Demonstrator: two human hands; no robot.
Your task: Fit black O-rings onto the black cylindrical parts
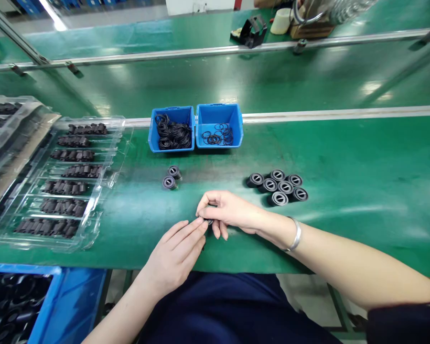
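My left hand (179,253) and my right hand (227,211) meet over the near part of the green work surface. Their fingertips close on a small dark part (209,221), mostly covered by the fingers, so its exact kind cannot be seen. Beyond my left hand stand two short black cylindrical parts (169,182) with a light bar across their tops. Several more of these black cylinders (285,187) are grouped beyond my right forearm. Farther back, a blue bin (219,117) contains a few thin black rings (220,135).
A second blue bin (153,135) holds bundled black rings (175,135). Clear plastic trays (111,138) with rows of dark parts lie at left. A blue crate (59,286) of black parts is at lower left. Across the back runs a metal rail (186,53).
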